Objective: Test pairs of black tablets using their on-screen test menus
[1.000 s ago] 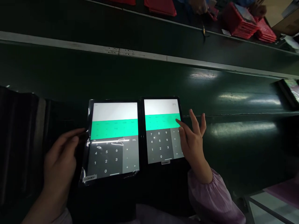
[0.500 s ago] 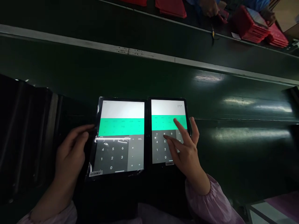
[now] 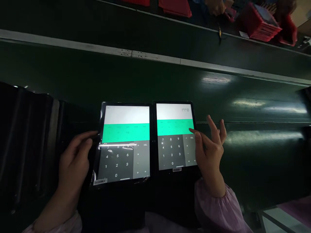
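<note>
Two tablets lie side by side in front of me, both lit with a calculator screen. The left tablet [image 3: 125, 158] has a blank white display strip and a glossy film with glare across its keys. My left hand [image 3: 75, 158] is at its left edge, fingers half bent, forefinger tip at the rim and thumb apart from it. On the right tablet [image 3: 170, 155] small characters with an 8 at the right end show in the white strip. My right hand [image 3: 210, 149] holds nothing; its forefinger points at the right end of the green band, other fingers spread. Contact with the glass is unclear.
A stack of dark upright panels [image 3: 31, 142] stands close by on the left. Beyond a pale metal rail [image 3: 155, 58], red packets [image 3: 176, 8] and a red stack [image 3: 262, 27] lie near another person's hands [image 3: 216, 7]. A yellow-handled tool [image 3: 220, 32] lies there too.
My right hand has moved right, from the number keys to the right edge of the green band. An 8 has appeared on the right tablet's display. My left hand stays put.
</note>
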Motion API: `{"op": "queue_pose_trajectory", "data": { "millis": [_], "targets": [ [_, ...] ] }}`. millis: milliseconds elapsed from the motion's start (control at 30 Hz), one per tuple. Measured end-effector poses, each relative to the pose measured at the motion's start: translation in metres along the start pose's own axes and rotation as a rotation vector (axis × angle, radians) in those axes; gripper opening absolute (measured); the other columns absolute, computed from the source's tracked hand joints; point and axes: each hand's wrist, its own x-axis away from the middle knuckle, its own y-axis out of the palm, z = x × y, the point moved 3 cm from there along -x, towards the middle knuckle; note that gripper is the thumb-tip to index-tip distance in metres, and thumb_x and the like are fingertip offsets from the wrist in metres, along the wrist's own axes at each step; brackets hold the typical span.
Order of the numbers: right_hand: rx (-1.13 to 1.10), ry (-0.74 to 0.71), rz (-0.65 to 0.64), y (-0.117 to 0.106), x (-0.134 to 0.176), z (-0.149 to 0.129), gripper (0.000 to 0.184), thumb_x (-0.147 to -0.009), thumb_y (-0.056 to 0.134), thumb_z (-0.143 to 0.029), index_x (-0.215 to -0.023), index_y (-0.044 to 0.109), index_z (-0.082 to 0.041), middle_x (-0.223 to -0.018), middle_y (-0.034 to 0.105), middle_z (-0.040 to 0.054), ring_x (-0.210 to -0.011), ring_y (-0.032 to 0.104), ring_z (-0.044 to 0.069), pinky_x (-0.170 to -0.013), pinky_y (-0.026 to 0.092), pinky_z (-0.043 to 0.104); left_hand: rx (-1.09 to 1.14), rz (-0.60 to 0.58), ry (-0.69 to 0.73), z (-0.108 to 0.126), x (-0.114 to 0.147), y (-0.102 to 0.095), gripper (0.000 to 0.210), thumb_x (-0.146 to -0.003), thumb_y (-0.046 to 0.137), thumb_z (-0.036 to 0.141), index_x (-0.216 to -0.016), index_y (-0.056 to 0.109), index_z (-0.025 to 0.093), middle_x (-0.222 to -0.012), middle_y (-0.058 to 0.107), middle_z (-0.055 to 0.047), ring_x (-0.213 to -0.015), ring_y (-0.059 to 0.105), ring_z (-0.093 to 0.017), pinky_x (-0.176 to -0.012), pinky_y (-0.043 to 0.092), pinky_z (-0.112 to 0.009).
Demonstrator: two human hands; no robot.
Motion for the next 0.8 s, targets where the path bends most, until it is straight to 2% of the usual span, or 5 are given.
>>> {"op": "queue_pose_trajectory", "data": {
  "millis": [133, 333, 433, 633, 800],
  "targets": [
    [-0.004, 0.004, -0.005, 0.003, 0.002, 0.006, 0.036, -0.114, 0.051, -0.03, -0.106, 0.087, -0.026, -0.162, 0.059, 0.0058, -0.162, 0.034, 0.047, -0.118, 0.046, 0.074, -0.013, -0.01, -0.004, -0.002, 0.001, -0.002, 0.044, -0.079, 0.06, 0.057, -0.106, 0.078, 0.027, -0.121, 0.08, -0.005, -0.12, 0.072, -0.035, -0.11, 0.055, -0.051],
    [-0.117, -0.122, -0.124, 0.006, 0.003, -0.018, 0.03, -0.112, 0.054, -0.025, -0.108, 0.084, -0.026, -0.172, 0.048, 0.0009, -0.166, 0.024, 0.044, -0.123, 0.043, 0.069, -0.023, 0.013, 0.017, -0.006, -0.001, 0.001, 0.041, -0.078, 0.06, 0.053, -0.103, 0.079, 0.027, -0.117, 0.081, -0.005, -0.117, 0.072, -0.034, -0.107, 0.056, -0.049],
    [-0.153, -0.152, -0.162, 0.006, 0.003, -0.024, 0.029, -0.111, 0.055, -0.023, -0.109, 0.084, -0.025, -0.171, 0.049, 0.0021, -0.167, 0.024, 0.044, -0.125, 0.04, 0.07, -0.014, 0.005, 0.033, -0.004, -0.001, 0.002, 0.037, -0.08, 0.062, 0.051, -0.102, 0.079, 0.026, -0.117, 0.081, -0.005, -0.117, 0.072, -0.033, -0.107, 0.056, -0.047],
    [-0.055, 0.001, -0.097, 0.003, 0.002, -0.003, 0.034, -0.111, 0.052, -0.022, -0.121, 0.083, -0.031, -0.166, 0.053, 0.0032, -0.164, 0.029, 0.045, -0.122, 0.041, 0.075, -0.008, -0.005, 0.0, -0.003, -0.001, 0.001, 0.038, -0.081, 0.063, 0.052, -0.103, 0.079, 0.026, -0.117, 0.081, -0.005, -0.116, 0.072, -0.034, -0.107, 0.056, -0.049],
    [0.012, 0.015, -0.059, 0.008, 0.006, 0.006, 0.033, -0.112, 0.051, -0.024, -0.121, 0.082, -0.029, -0.166, 0.053, 0.0061, -0.164, 0.028, 0.045, -0.123, 0.035, 0.079, -0.029, 0.014, 0.0, -0.002, 0.0, 0.001, 0.038, -0.081, 0.063, 0.051, -0.104, 0.08, 0.026, -0.118, 0.081, -0.005, -0.117, 0.072, -0.034, -0.108, 0.055, -0.048]
  ]
}}
